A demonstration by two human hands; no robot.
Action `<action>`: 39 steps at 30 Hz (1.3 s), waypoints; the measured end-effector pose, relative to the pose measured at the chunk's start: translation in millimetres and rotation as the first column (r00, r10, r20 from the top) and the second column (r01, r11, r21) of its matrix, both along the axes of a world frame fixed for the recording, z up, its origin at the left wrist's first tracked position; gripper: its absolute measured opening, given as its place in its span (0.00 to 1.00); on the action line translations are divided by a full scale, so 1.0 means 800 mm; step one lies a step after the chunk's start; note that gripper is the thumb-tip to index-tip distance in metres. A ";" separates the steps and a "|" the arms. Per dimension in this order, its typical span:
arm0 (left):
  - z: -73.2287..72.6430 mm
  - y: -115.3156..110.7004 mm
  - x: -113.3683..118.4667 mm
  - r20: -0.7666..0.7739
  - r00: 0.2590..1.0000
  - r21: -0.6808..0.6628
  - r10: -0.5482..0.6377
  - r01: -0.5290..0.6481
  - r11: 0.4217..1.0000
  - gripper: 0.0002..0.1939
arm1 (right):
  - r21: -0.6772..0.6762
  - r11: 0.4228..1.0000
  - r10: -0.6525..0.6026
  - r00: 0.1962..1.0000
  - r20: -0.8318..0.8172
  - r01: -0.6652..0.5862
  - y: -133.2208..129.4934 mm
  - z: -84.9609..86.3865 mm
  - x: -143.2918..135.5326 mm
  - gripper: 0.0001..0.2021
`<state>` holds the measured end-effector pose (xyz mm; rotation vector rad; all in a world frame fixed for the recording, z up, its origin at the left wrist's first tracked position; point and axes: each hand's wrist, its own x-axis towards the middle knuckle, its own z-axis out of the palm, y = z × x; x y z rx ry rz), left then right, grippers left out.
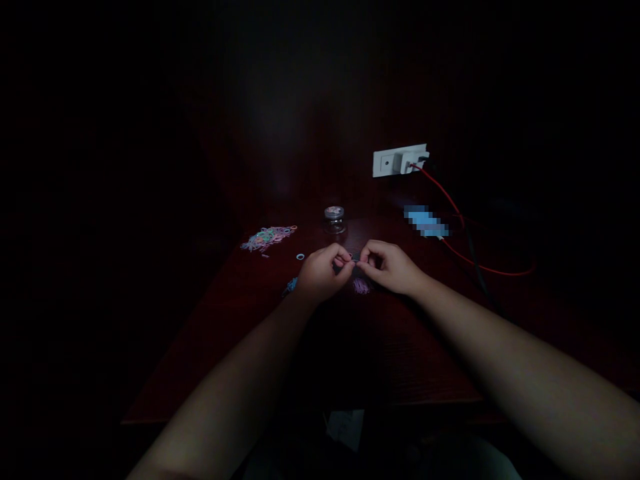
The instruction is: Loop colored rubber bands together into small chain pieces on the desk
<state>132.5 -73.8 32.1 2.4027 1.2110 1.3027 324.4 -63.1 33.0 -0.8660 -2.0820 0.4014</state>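
Observation:
My left hand [325, 272] and my right hand [389, 265] meet over the middle of the table, both closed in a pinch. Between their fingertips is a small thin elastic band [355, 261], mostly hidden by the fingers. Just below the fingertips lies a small heap of purple elastic bands [361, 286]. Blue elastic bands [292, 285] show partly from behind my left wrist. A single pale blue band [300, 257] rests on the table to the left of my left hand. Farther left spreads a larger pile of mixed-colour elastic bands [267, 238].
A small clear round jar with a lid [334, 220] stands behind my hands. At the right back lies a pixelated blue device [426, 221] with a red cable [465, 252] running to a white charger [406, 162] in the wall socket [385, 163]. The dark red table [215, 347] is dimly lit.

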 end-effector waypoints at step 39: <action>-0.002 0.000 -0.002 0.044 0.999 -0.054 0.010 -0.007 0.998 0.02 | -0.005 1.000 0.022 0.999 -0.033 -0.022 0.003 0.000 0.002 0.03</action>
